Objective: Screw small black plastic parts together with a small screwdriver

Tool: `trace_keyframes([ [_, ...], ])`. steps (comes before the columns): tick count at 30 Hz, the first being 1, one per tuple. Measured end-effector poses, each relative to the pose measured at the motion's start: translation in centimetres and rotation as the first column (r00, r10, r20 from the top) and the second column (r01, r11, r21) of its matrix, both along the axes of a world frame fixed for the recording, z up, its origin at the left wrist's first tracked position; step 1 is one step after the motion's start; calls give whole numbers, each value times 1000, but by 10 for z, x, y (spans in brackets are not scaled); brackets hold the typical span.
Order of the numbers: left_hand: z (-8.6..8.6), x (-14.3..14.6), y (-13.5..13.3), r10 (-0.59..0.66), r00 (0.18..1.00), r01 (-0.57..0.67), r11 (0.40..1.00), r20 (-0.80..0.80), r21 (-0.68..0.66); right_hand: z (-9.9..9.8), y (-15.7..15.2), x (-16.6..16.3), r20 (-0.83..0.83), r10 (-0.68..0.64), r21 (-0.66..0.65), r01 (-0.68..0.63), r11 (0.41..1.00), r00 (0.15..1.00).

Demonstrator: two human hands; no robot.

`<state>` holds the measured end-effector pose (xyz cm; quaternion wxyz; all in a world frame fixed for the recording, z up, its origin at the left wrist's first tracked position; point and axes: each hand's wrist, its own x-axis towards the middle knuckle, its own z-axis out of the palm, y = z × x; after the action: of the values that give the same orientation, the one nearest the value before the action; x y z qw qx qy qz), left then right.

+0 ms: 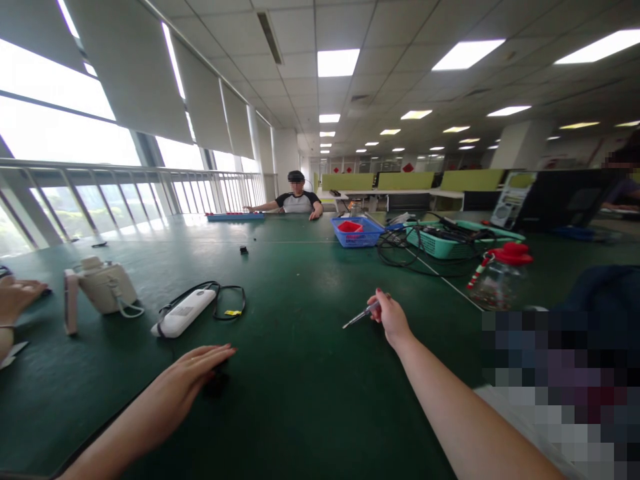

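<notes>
My right hand [391, 316] is closed round the handle of a small screwdriver [361, 315], whose metal tip points left and down just above the green table [300, 400]. Flat on the table lies my left hand [197, 368], fingers stretched out and together, over a small dark object [217, 383] that it mostly covers. A white power bank with a black cable [184, 313] lies just beyond my left hand.
A white bag-like case [103, 287] stands at the left, beside another person's hand [15, 297]. A blue basket [357, 233], a green basket with cables [440, 241] and a red-lidded clear jar [500, 277] sit at the right. A person sits at the far end.
</notes>
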<state>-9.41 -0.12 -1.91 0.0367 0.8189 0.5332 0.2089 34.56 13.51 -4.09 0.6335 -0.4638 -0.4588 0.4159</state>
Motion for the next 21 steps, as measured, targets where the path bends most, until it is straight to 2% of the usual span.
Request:
trace_keyframes([
  [3, -8, -9, 16, 105, 994, -105, 994, -4, 41, 2, -2, 0, 3, 2, -6, -2, 1000, 1000],
  [5, -15, -14, 26, 142, 989, -142, 990, -33, -1, 3, -3, -1, 4, 3, -11, -3, 1000, 1000],
  [8, -24, -18, 34, 147, 987, -152, 985, -68, -84, 5, -5, -1, 3, 7, -14, -7, 1000, 1000],
  [10, -26, -17, 35, 136, 989, -141, 986, -61, -90, 5, -6, -1, 2, 9, -13, -9, 1000, 1000],
  [17, -12, -3, 13, 220, 975, -220, 972, 3, 78, 2, 0, -1, -6, 4, -15, -4, 1000, 1000],
  [21, -9, 9, -9, 140, 990, -134, 971, -16, 195, 1, 0, -2, -4, 2, -14, -3, 1000, 1000],
])
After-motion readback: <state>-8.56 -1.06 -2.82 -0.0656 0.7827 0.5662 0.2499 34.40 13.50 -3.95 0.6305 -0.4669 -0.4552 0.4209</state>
